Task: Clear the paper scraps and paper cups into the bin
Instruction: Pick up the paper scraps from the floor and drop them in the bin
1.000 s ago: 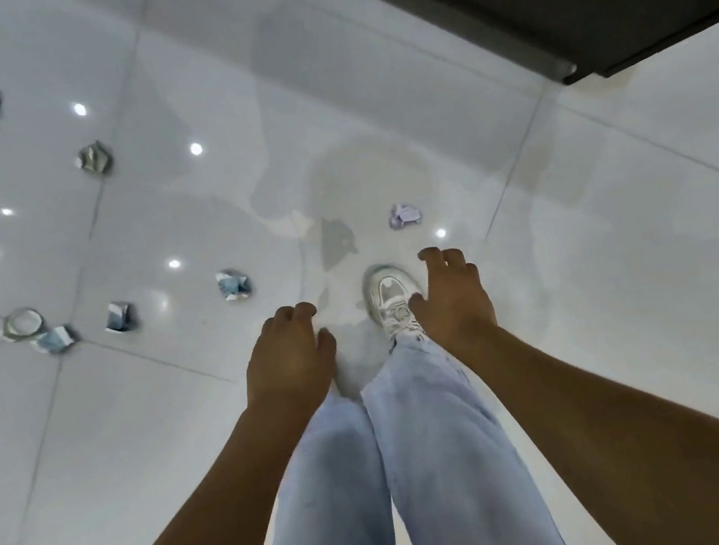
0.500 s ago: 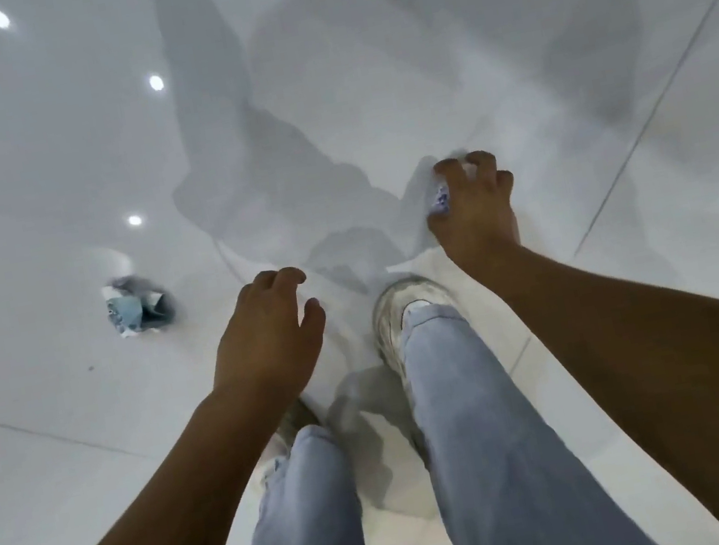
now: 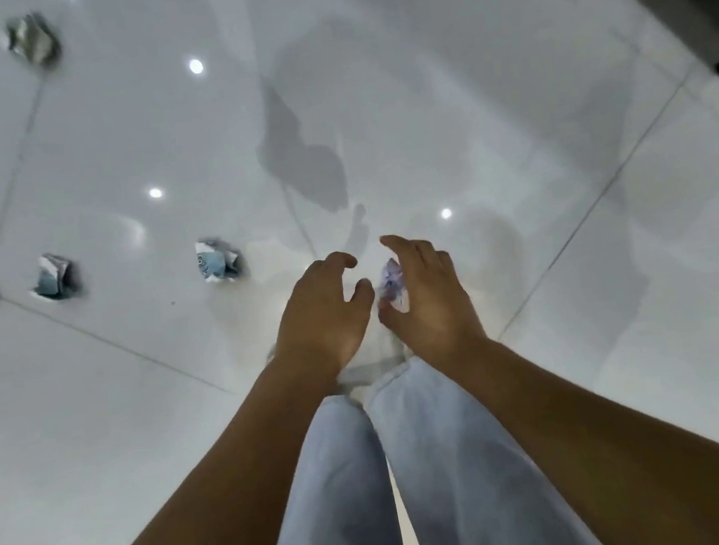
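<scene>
right hand [image 3: 425,299] holds a scrap [image 3: 391,286]; left hand [image 3: 321,312] empty.
the scrap sits crumpled against the right palm, fingers curled loosely round it, above the floor [image 3: 518,148]. left hand hangs just beside, fingers relaxed, holding nothing. no bin in view. best to tighten the curl before moving so it can't slip, then gather the nearest crumple [image 3: 218,261] with the free left hand.

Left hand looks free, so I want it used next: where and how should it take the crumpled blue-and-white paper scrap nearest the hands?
Pinch the crumpled blue-and-white paper scrap across its raised folds, from above: it lies apart on the white tiled floor.
</scene>
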